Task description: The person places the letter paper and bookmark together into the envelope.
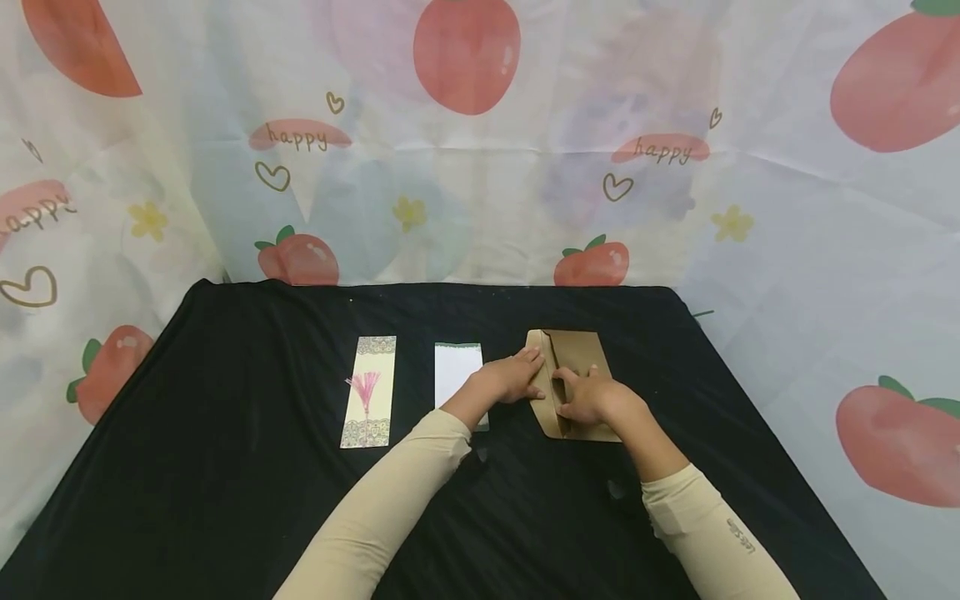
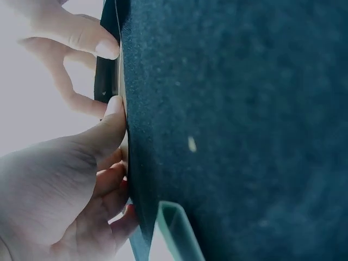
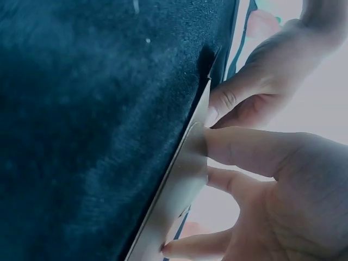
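Observation:
A brown paper envelope (image 1: 581,346) lies on the black cloth at the right, its flap (image 1: 538,417) folded out to the left. My left hand (image 1: 513,377) rests on the flap with fingers extended. At the opening, my right hand (image 1: 592,396) touches the envelope with thumb and fingers spread apart. In the right wrist view, the right fingertips (image 3: 215,142) meet the envelope's surface (image 3: 187,163). The left thumb (image 2: 114,109) lies along its edge in the left wrist view. Beneath my left forearm, a white paper pad (image 1: 453,367) with a green top edge is partly hidden.
Left of the pad lies a cream bookmark-like card (image 1: 382,383) with patterned ends and a pink tassel (image 1: 365,385). Black cloth (image 1: 225,467) covers the table. A printed fruit curtain (image 1: 510,200) hangs behind and at both sides.

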A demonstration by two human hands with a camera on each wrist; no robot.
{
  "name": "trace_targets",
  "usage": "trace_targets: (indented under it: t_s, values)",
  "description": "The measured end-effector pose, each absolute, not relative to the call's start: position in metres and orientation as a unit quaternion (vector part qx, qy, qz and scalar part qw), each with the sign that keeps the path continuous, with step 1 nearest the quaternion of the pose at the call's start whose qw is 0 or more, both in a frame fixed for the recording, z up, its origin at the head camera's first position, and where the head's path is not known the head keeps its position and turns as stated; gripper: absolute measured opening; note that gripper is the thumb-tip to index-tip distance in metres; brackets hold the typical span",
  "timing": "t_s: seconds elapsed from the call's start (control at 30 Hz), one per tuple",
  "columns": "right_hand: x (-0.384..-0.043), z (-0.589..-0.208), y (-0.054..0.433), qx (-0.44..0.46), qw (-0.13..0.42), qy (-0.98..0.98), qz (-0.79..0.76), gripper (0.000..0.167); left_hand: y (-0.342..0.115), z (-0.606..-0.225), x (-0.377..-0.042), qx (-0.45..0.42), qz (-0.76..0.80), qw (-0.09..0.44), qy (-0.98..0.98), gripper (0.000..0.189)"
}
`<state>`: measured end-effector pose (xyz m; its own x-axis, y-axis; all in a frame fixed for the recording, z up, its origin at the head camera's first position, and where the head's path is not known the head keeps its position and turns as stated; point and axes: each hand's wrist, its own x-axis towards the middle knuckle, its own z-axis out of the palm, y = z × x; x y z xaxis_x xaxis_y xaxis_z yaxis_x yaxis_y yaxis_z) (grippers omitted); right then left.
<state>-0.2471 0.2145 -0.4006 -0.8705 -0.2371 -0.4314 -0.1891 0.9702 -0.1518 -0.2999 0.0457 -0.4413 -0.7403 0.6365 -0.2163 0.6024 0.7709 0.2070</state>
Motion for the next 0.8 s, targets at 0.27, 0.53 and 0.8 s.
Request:
trace_targets:
  t_s: [0.27,0.53,0.8]
  values:
    - [-0.249,-0.4017,0.2131,-0.11,0.217,0.968,-0.056,0.045,0.0424,-0.4435,-0.3035,0.342,0.075,0.126,0.928,0.077]
    - [-0.2501,-0.4031,0.2122,-0.107,0.221,0.968,-0.051,0.044,0.0423,-0.4446,-0.3024,0.343,0.078,0.124,0.928,0.077]
    - [-0.2476,-0.4,0.2081,-0.081,0.222,0.97,-0.053,0.057,0.0428,-0.4481,-0.303,0.335,0.081,0.122,0.931,0.078]
